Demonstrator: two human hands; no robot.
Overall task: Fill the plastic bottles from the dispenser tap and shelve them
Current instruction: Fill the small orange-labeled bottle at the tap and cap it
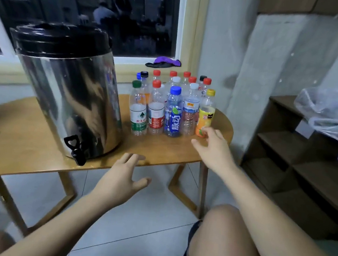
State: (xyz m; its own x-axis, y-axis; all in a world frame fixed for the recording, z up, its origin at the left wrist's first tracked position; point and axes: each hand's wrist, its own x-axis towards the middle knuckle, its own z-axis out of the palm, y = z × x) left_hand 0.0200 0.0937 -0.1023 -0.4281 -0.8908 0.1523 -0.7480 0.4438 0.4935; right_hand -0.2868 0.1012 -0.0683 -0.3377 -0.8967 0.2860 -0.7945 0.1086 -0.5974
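Our right hand (pixel 214 146), fingers spread, holding nothing, reaches yellow-capped bottle (pixel 206 115); fingertips at its base, contact unclear. Our left hand (pixel 122 175) spread too, empty, over table (pixel 26 144) edge, just right of tap (pixel 77 149). We count fourteen caps among bottles (pixel 156 114), right of one dispenser (pixel 69 79). All upright, caps up, long axis vertical.

Black-lidded silver dispenser (pixel 68 88), yellow-capped orange bottle (pixel 206 113), blue-labelled bottle (pixel 173 115).
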